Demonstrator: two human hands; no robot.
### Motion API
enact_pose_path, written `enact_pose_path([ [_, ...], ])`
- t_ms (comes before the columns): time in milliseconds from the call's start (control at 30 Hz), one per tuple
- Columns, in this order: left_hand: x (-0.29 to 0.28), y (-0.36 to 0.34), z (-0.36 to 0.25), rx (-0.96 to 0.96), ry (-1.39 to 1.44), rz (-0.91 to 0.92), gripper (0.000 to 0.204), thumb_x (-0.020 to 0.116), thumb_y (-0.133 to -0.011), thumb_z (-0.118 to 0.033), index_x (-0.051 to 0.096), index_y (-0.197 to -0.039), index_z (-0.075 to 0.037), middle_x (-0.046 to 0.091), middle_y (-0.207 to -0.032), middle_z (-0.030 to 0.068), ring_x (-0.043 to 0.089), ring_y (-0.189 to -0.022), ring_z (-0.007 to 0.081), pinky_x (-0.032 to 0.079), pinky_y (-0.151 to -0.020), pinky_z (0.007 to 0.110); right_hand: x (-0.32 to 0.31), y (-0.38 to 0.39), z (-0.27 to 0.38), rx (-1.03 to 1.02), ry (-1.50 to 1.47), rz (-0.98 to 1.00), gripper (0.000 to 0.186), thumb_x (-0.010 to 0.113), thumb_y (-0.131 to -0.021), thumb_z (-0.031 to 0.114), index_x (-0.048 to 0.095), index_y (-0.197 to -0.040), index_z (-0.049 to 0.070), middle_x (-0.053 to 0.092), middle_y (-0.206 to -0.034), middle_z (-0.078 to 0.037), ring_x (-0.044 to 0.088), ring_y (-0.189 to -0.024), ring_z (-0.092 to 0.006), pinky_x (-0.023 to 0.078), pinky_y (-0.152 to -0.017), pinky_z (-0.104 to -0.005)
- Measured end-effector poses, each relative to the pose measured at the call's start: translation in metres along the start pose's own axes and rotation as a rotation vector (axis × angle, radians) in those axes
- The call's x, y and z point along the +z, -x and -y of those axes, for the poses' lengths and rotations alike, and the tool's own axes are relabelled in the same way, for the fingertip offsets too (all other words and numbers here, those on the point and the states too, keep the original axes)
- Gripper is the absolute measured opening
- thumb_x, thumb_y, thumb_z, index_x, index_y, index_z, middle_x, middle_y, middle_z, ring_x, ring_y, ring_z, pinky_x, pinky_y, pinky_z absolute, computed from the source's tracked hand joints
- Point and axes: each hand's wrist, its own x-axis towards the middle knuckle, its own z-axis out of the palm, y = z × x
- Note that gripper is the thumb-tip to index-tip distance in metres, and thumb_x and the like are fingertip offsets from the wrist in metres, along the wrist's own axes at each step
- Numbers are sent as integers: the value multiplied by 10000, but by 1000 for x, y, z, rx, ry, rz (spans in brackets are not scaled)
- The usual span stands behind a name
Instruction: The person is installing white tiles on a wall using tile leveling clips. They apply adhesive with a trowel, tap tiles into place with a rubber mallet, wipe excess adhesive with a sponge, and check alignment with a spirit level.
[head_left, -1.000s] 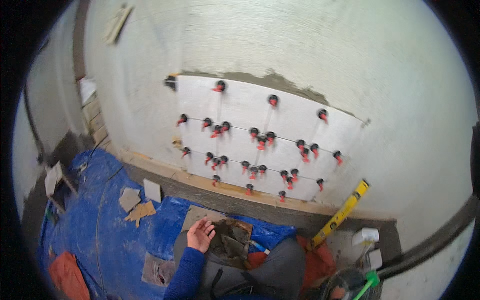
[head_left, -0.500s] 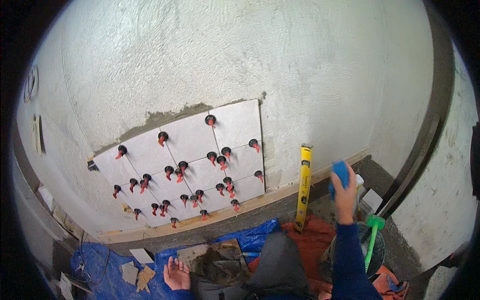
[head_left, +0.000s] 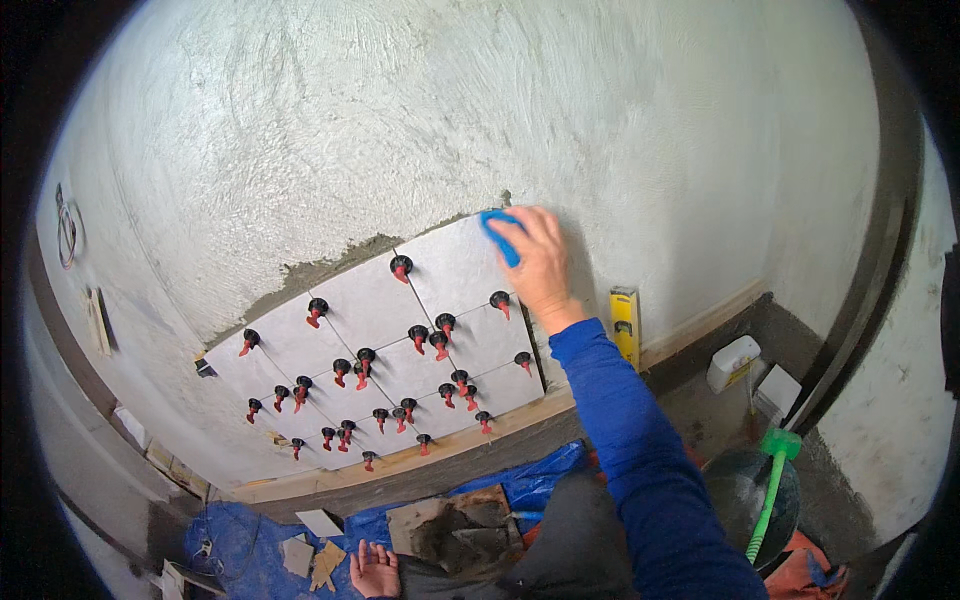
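Right hand: fingers (head_left: 545,262) closed round a blue sponge (head_left: 500,240), arm stretched up to the wall (hand a bit blurred).
Blue sponge: at the upper right corner of the tile panel (head_left: 455,262), looks pressed to the face of the corner tile; partly hidden by the fingers.
Left hand: low down by the person's leg (head_left: 570,540), palm up, fingers loosely curled and spread from the palm, grip open.
Tile panel: white tiles in three rows on the rough pale wall (head_left: 660,150), bottom edge along a wooden strip (head_left: 545,408).
Levelling clips: black with red handles (head_left: 401,268), dotted along the joints and outer edges (many, not counted).
Mortar: grey smear (head_left: 322,275) on the wall, along the panel's top edge.
Spirit level: yellow (head_left: 625,322), upright by the wall, right of the panel; lower part behind the blue sleeve (head_left: 640,440).
Bucket corner: dark bucket (head_left: 783,510) right of the sleeve, green mallet (head_left: 780,445) across its rim; white container (head_left: 733,362) and white square piece (head_left: 778,389) behind.
Floor left: blue sheet (head_left: 235,535) with tan offcuts (head_left: 325,565) and a white tile piece (head_left: 320,523); mortar-stained board (head_left: 410,530) near the left hand.
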Motion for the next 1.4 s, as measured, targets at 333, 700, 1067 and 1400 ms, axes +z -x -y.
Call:
enact_pose_path([
  [333, -12, -6, -1, -9, 12, -5, 523, 613, -1010, -446, 599, -1411, -112, 698, -1166, 94, 675, -1064, 275, 564, -904, 467, -29, -53, -1, -94, -94, 131, 332, 770, -805, 100, 752, -1137, 91, 701, -1204, -73, 598, -1138, -295, 506, -954, -411],
  [700, 4, -3, 7, -20, 74, 9, 455, 617, -1005, -431, 639, -1326, -109, 712, -1113, 85, 693, -1013, 250, 564, -894, 461, -10, -98, 33, -545, 495, 715, 158, 630, -853, 111, 779, -907, 108, 672, -1100, -19, 564, -1193, -259, 463, -1004, -466],
  [1067, 7, -8, 12, -43, 72, -25, 440, 602, -1002, -458, 670, -1259, -107, 670, -1104, 82, 640, -1057, 257, 526, -918, 474, 37, -108, 115, -672, 224, 624, 157, 648, -860, 151, 797, -899, 121, 695, -1102, -14, 586, -1196, -254, 465, -972, -478],
  [1400, 3, -9, 6, -45, 157, 42, 437, 595, -1011, -454, 667, -1255, -99, 679, -1092, 106, 656, -1019, 272, 541, -903, 495, 28, -112, 99, -623, 536, 803, 171, 635, -858, 139, 796, -906, 104, 709, -1109, -23, 589, -1198, -260, 460, -968, -497],
])
